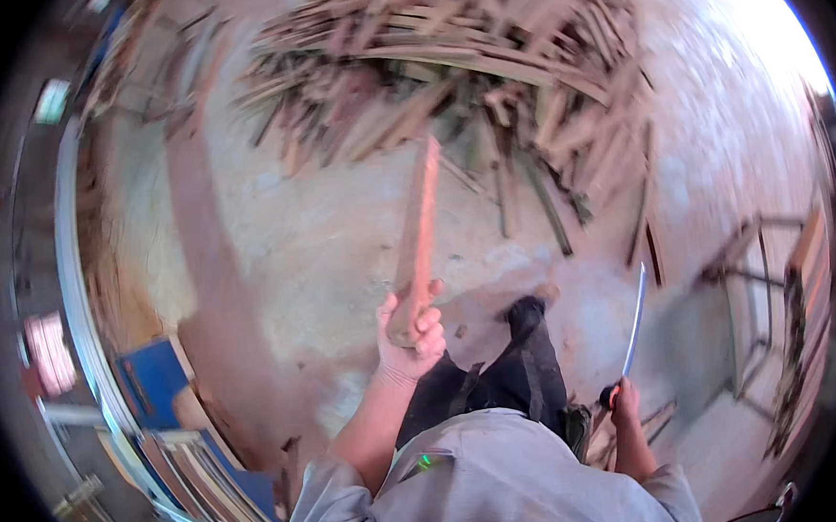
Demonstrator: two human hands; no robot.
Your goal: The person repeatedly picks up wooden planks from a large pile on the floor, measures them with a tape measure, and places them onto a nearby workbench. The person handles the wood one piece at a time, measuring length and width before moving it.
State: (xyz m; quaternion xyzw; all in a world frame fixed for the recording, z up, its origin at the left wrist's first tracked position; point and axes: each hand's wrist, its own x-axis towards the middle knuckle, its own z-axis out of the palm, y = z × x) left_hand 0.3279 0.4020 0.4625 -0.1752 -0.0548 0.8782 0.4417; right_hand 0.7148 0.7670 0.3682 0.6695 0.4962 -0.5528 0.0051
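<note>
My left hand (415,333) is closed around the lower end of a reddish-brown piece of wood (418,232). The wood is long and flat, held up in front of me, and its far end narrows toward the pile. Down at my right side, my right hand (625,403) grips a tool (636,324) with a long, thin, shiny strip like a blade and a black-and-orange grip end. The strip points away from me over the floor, apart from the wood. Blur hides whether its edge has teeth.
Ahead lies a large heap of wood offcuts (482,56) on the concrete floor (313,258). A metal-framed stand (768,278) is at the right. Boards and panels (196,466) stand at the lower left beside a blue panel (153,382).
</note>
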